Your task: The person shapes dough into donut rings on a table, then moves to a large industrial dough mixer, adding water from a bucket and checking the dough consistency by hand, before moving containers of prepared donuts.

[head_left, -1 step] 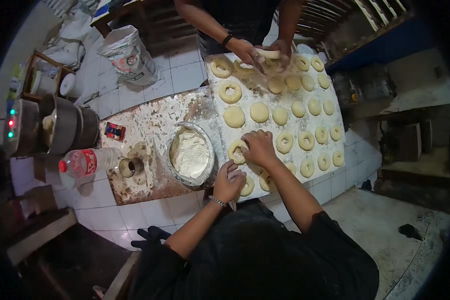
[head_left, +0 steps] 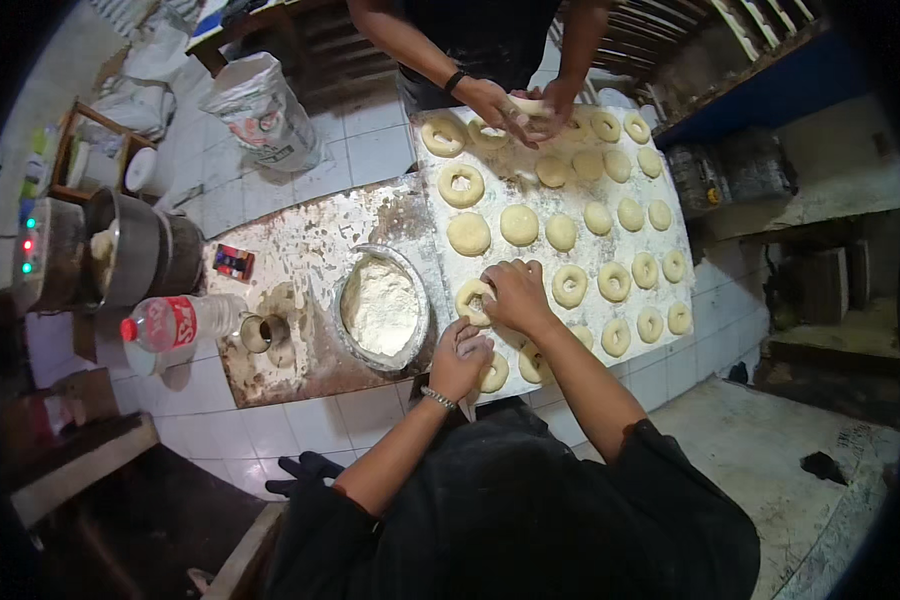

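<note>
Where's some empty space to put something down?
On the worn tabletop, between the little red-and-black packet and the flour bowl. The floured board is crowded with dough rings and dough rounds, plus hands working at both sides.

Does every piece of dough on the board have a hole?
No, several dough rounds on the floury board have no hole in the middle.

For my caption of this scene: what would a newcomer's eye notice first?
First, probably, the rows of pale dough, many pieces ring-shaped, on the floured board right of centre. The right hand touches a ring near the board's left edge, the left hand close by. Left of the board stands a bowl of flour.
</note>
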`<state>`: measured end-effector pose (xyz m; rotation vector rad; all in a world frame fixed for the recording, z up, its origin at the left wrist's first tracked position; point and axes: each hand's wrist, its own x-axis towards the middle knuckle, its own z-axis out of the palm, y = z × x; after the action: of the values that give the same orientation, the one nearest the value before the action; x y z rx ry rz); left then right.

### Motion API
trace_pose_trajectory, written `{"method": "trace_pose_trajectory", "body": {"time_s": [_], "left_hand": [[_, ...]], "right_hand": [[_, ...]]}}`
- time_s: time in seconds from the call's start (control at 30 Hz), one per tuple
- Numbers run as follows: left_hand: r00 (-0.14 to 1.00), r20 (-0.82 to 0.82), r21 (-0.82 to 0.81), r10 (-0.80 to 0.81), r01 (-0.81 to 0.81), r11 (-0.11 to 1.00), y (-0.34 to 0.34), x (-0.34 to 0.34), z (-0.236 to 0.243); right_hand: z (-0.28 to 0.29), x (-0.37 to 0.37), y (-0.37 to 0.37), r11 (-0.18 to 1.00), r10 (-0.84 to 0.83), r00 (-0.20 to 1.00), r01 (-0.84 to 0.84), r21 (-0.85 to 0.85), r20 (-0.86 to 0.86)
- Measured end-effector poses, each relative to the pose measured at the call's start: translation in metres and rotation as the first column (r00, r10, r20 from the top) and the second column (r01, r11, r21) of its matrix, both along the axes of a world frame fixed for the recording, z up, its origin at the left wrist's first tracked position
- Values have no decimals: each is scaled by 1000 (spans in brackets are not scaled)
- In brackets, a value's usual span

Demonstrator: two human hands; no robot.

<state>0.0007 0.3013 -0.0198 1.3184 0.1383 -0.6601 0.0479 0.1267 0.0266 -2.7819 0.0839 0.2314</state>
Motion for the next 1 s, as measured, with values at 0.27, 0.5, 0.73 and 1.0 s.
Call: {"method": "trace_pose_trajectory", "body": {"time_s": [0.27,0.5,0.73,1.0], "left_hand": [[993,35,403,-115,91,910,28,-37,15],[997,78,257,21,-40,966,33,-41,70],[960,271,79,76,-101,992,-6,53,90],[911,30,-33,-411,412,911,55,100,103]], "right_hand": [[-11,35,-48,946,-184,959,112,306,217],[12,78,-10,992,-114,991,116,38,-65],[31,-3,-10,277,-240,930,342,898,-280],[62,-38,52,197,-394,897,293,936,-198]]}}
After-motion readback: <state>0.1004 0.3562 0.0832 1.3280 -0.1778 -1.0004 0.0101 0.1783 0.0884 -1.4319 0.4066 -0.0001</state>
